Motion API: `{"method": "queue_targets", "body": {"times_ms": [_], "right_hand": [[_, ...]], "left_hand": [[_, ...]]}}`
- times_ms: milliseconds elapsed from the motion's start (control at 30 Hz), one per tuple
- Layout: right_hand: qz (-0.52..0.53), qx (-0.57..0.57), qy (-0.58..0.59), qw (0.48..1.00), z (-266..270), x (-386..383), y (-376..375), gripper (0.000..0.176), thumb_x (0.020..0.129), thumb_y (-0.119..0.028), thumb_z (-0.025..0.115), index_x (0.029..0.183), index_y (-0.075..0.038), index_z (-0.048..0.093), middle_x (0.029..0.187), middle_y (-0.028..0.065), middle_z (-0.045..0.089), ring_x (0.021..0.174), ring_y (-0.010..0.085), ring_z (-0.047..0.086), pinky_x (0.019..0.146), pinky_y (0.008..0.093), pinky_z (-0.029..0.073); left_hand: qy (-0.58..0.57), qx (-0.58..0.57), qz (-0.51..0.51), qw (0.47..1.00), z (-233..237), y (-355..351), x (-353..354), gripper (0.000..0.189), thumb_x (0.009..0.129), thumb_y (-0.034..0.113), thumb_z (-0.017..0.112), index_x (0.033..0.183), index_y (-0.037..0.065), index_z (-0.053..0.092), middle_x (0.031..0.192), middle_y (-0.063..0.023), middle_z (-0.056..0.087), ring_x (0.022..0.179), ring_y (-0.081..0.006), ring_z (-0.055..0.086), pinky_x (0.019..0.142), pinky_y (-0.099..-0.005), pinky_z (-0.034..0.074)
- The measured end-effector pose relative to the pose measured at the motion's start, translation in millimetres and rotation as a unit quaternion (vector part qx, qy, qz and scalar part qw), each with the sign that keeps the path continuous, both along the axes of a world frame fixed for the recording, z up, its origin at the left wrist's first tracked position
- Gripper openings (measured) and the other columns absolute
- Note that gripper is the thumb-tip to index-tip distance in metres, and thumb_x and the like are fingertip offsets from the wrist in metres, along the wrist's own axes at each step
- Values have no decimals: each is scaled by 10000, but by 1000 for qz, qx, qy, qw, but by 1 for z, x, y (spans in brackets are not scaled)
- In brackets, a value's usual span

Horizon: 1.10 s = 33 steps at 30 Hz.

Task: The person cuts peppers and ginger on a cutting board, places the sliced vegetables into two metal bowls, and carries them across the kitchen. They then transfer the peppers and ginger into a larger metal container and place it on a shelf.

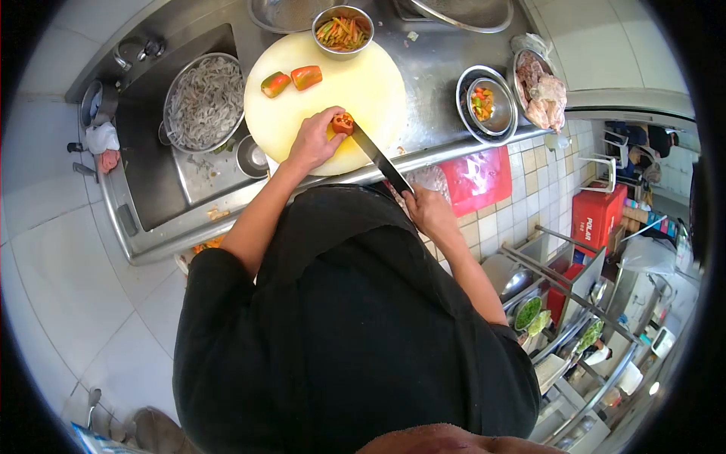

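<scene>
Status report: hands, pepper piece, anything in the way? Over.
Left hand pinning pepper piece on cutting board. Right hand gripping knife, blade at the piece. Two other pieces farther up, clear of blade.

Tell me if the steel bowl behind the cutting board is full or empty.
Partly filled: the steel bowl holds a heap of coloured vegetable strips.

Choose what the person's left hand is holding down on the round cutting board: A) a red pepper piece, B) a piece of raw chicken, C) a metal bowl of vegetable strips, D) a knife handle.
A: the left hand holds the red pepper piece on the cutting board, while the right hand grips the knife, whose blade reaches that piece.
</scene>
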State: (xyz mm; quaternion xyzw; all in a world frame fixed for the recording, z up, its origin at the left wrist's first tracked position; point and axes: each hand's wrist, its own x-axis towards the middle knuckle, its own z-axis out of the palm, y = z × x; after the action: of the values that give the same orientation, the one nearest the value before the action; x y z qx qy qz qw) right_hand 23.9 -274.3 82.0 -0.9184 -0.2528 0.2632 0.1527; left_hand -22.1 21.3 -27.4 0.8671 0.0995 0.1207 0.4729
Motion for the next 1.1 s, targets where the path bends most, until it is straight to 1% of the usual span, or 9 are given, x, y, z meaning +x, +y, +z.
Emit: {"method": "queue_targets", "body": {"times_ms": [167, 267, 300, 467, 500, 633, 767, 900, 1100], "right_hand": [[-89, 37, 89, 991, 8, 5, -11, 325, 1017, -323, 594, 1146, -43, 695, 818, 268, 696, 761, 435, 699, 695, 505, 539], [-206, 75, 193, 957, 8, 6, -23, 344, 1029, -326, 587, 1126, -13, 688, 713, 201, 667, 621, 319, 679, 634, 438, 532], [-246, 80, 232, 938, 13, 9, -23, 348, 1039, -325, 575, 1060, 8, 673, 665, 134, 625, 538, 216, 629, 575, 391, 513], [-239, 113, 203, 943, -5, 10, -25, 348, 1047, -309, 549, 986, 29, 604, 663, 109, 611, 500, 203, 620, 502, 372, 487], [-250, 125, 223, 934, -3, 12, -21, 348, 1049, -308, 544, 997, 32, 598, 654, 104, 601, 497, 202, 619, 496, 371, 487], [-259, 156, 282, 910, -4, 21, -18, 370, 1057, -311, 516, 1068, 53, 587, 627, 92, 564, 479, 211, 612, 458, 367, 474], [-259, 166, 295, 905, -4, 31, -9, 381, 1052, -344, 527, 1022, 32, 578, 656, 84, 580, 472, 189, 598, 454, 355, 485], [-262, 187, 302, 897, -31, 38, 1, 479, 1044, -353, 514, 1077, 120, 580, 645, 152, 604, 467, 221, 607, 456, 397, 499], [-269, 231, 343, 869, -52, 44, 17, 494, 1054, -342, 508, 1177, 135, 538, 633, 112, 580, 461, 202, 595, 432, 378, 502]], "left_hand": [[57, -30, 20, 998, 16, -17, 18, 502, 848, 170, 789, 1299, 43, 610, 1089, -180, 723, 1036, -335, 702, 931, -409, 536], [188, -73, 4, 980, 38, -33, 43, 510, 853, 226, 791, 1302, 35, 643, 1038, -189, 738, 968, -314, 720, 893, -402, 552], [193, -78, 2, 978, 38, -35, 54, 513, 853, 240, 793, 1301, 31, 653, 1029, -193, 740, 948, -309, 723, 882, -397, 556], [264, -219, -8, 939, 21, -21, 74, 426, 919, 253, 752, 1274, 21, 704, 1062, -98, 767, 939, -194, 725, 859, -344, 564], [272, -228, 14, 935, 41, -26, 72, 367, 952, 244, 728, 1252, 33, 726, 1051, -53, 769, 901, -128, 701, 767, -304, 546], [296, -251, 22, 921, 30, -19, 75, 320, 958, 243, 730, 1202, 36, 745, 1029, -15, 755, 794, -75, 627, 659, -255, 451], [287, -292, 28, 912, 21, -15, 73, 299, 952, 252, 757, 1161, 38, 767, 907, 11, 740, 682, -59, 549, 635, -232, 459], [284, -273, 18, 919, 23, -17, 72, 284, 965, 239, 746, 1173, 46, 763, 942, 7, 747, 719, -60, 576, 656, -229, 470], [266, -308, 68, 911, 22, -21, 67, 402, 968, 229, 746, 1313, 33, 682, 978, -25, 747, 768, -74, 608, 663, -235, 483]]}}
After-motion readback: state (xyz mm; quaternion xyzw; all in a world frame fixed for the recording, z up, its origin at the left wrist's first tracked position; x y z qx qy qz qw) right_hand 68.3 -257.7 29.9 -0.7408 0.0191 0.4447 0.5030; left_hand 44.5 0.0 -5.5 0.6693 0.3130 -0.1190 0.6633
